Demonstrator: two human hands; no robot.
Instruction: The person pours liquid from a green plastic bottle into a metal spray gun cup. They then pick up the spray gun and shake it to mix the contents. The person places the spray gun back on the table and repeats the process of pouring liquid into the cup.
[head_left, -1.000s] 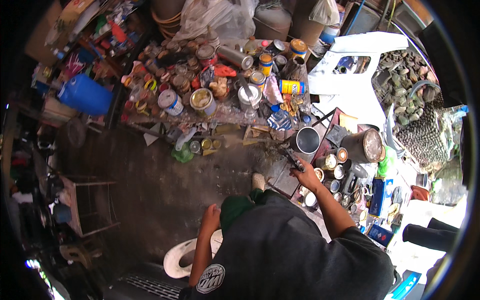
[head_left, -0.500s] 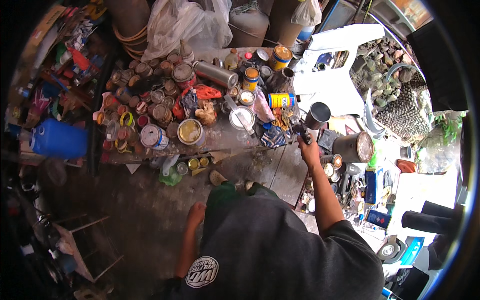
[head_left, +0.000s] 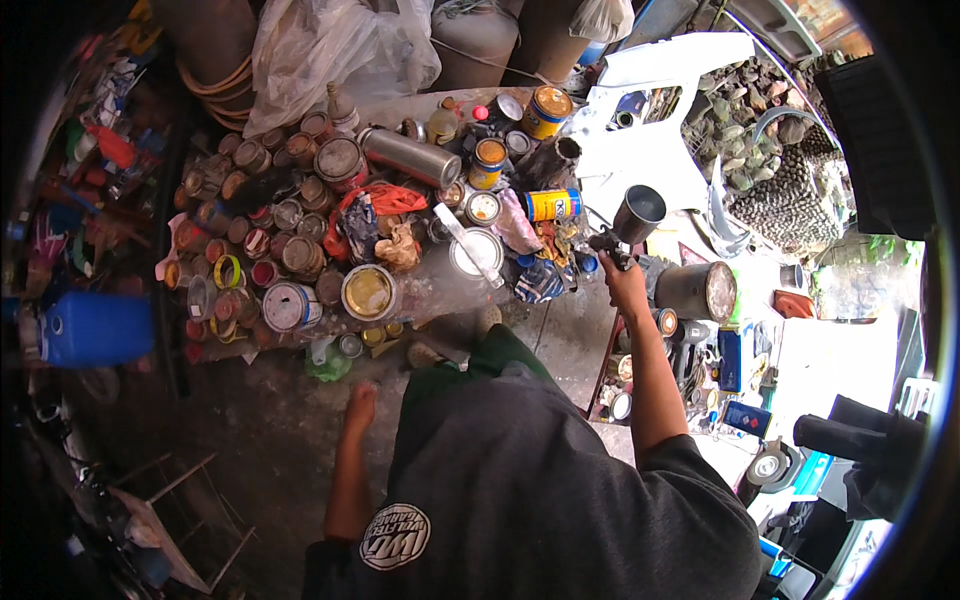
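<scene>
My right hand point(head_left: 625, 285) is wrapped round the handle of a paint spray gun point(head_left: 638, 214) with a dark cup, held out past the right end of a cluttered bench. The cup's round opening faces up. My left hand point(head_left: 362, 402) hangs low over the floor on my left, fingers curled in, with nothing visible in it. Nearest the gun on the bench are crumpled rags point(head_left: 540, 281) and a yellow-and-blue can point(head_left: 553, 205) on its side. Further left stand a white-topped can with a flat stick point(head_left: 469, 245) across it and an open can with yellowish contents point(head_left: 369, 292).
Several paint cans and jars crowd the bench's left side, around a silver cylinder point(head_left: 410, 157) and an orange bag point(head_left: 400, 197). A blue jug point(head_left: 97, 329) stands far left. Beyond the gun are a white panel point(head_left: 620, 150) and a large metal can point(head_left: 697, 291). A frame point(head_left: 165, 535) lies lower left.
My view and body have shifted, so the bench sits further left and closer to me. The spray gun is still in my right hand; my left hand has swung slightly left.
</scene>
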